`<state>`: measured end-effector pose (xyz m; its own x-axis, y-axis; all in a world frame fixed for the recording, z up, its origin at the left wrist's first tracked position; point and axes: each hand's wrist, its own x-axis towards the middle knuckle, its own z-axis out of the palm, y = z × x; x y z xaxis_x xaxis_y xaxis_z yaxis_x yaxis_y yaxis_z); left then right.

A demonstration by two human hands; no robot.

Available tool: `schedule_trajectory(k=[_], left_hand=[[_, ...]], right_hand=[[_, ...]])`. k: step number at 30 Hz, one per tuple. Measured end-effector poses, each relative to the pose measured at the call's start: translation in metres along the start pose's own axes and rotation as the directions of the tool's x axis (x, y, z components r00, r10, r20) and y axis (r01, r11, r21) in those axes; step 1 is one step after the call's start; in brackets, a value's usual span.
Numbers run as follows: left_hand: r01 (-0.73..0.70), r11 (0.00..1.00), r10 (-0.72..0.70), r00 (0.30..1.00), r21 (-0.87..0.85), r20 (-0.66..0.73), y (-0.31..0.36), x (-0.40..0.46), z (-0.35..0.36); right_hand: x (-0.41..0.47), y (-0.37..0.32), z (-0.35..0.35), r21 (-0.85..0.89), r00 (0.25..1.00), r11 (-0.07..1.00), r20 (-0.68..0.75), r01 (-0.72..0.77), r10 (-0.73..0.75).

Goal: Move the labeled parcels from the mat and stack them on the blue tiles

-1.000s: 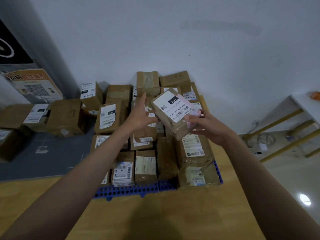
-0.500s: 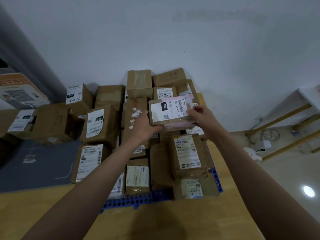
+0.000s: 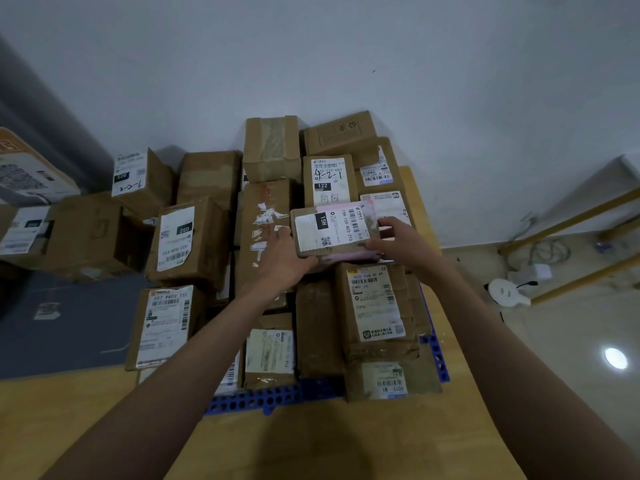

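Had parcel (image 3: 334, 228) gripped both ends, L hand (image 3: 284, 259) + R hand (image 3: 398, 242), label up, flat on stack top toward tiles' (image 3: 263, 400) far-right corner so it sat stable.

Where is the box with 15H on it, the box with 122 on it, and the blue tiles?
15H parcel (image 3: 332, 228), head view, on its white label.
122 parcel (image 3: 329, 181), head view, on its label.
blue tiles (image 3: 263, 398), head view, on the bare front edge.

matt cardboard parcels (image 3: 375, 306), perforated plastic blue tiles (image 3: 263, 398)
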<state>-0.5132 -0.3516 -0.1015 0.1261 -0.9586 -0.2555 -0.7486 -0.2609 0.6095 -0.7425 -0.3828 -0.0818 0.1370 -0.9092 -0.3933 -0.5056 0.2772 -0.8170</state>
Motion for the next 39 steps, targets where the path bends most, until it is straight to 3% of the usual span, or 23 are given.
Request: schedule_trajectory(k=[7, 14, 20, 31, 39], left_hand=[[-0.006, 0.998, 0.003, 0.999, 0.069, 0.040, -0.011, 0.006, 0.002], [-0.123, 0.970, 0.117, 0.992, 0.212, 0.040, -0.020, 0.002, 0.001], [-0.134, 0.949, 0.097, 0.985, 0.285, 0.140, -0.025, -0.005, 0.006], [-0.224, 0.916, 0.171, 0.968, 0.332, 0.182, -0.030, -0.010, -0.002], [-0.196, 0.927, 0.123, 0.964, 0.320, 0.234, -0.013, -0.020, -0.016]], right_hand=[[0.008, 0.007, 0.010, -0.117, 0.999, 0.993, 0.006, -0.033, 0.034], [0.015, 0.009, 0.018, -0.311, 0.999, 0.949, -0.017, -0.042, 0.038], [0.012, 0.011, 0.030, -0.431, 0.995, 0.901, -0.094, -0.052, 0.013], [0.008, -0.005, 0.032, -0.467, 0.985, 0.872, -0.153, -0.148, 0.085], [-0.034, -0.013, 0.039, -0.585, 0.981, 0.811, -0.166, -0.019, -0.097]])
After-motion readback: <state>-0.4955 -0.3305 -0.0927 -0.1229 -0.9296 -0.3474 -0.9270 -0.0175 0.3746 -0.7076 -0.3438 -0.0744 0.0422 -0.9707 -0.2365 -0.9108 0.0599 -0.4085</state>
